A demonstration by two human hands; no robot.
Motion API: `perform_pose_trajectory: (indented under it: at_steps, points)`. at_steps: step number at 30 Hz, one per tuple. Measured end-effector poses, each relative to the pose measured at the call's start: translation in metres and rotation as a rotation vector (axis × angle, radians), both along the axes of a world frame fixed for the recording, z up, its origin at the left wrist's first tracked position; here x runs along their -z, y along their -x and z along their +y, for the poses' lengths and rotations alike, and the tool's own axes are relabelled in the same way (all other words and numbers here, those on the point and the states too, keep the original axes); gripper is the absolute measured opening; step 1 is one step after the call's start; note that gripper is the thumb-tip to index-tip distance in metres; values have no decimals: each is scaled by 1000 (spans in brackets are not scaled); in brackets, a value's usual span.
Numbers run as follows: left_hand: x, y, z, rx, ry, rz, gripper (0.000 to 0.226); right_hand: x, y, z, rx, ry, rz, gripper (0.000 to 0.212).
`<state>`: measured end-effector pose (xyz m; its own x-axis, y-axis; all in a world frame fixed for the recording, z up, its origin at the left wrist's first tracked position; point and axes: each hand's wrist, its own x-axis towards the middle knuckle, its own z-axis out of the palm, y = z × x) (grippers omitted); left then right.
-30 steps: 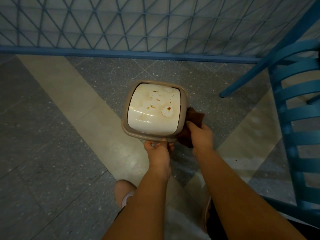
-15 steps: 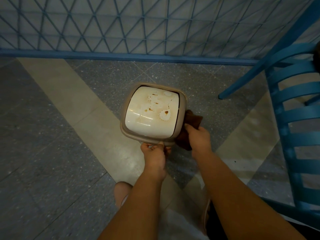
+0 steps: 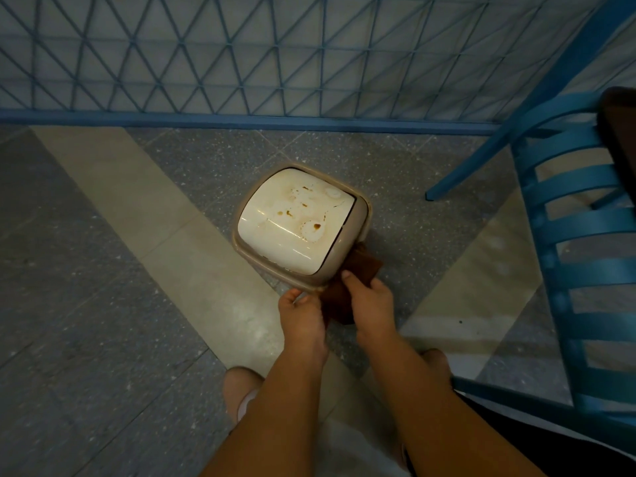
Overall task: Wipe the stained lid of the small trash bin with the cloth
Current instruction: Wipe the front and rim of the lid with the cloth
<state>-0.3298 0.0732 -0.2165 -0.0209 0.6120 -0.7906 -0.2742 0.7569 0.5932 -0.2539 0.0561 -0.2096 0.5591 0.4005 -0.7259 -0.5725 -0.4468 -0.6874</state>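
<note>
Left hand [image 3: 303, 313] is pinching the near rim of the small trash bin [image 3: 361, 218], fingers curled onto the tan edge. Right hand [image 3: 370, 299] is clenched around a dark brown cloth [image 3: 364, 266], bunched up and pressed against the bin's near right corner, just beside the left hand. The cloth is touching the bin's side, not the top.

The bin sits on the floor [image 3: 103, 304], tilted a bit so the lid faces up toward the camera. The lid [image 3: 292, 222] is cream-white, glossy, and pretty grubby: brown spots and ring-shaped stains mostly on the far and right parts of it, with a darker blob near its right edge.

Beyond the bin is a blue lattice fence [image 3: 241, 56] with a blue rail along its bottom. Right of the bin stands a blue slatted chair [image 3: 578, 235], well apart from it. On the near side of the bin the person's knees show, below the forearms.
</note>
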Motion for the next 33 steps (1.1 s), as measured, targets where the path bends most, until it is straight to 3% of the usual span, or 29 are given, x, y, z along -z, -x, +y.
perform_pose_trajectory:
  at_steps: [8,14,23,30,33]
  points:
    - [12,3,5,134,-22,119,26,2,-3,1,-55,57,25,25]
    - [12,0,0,163,-97,102,36,-1,-29,30,15,51,-120,35]
    - [12,2,6,170,-66,116,27,7,4,-1,-183,123,-98,23]
    - [8,3,5,209,-90,84,48,2,-28,41,-61,126,-221,33]
    - [7,1,4,233,-89,104,43,3,-37,48,-63,145,-255,35]
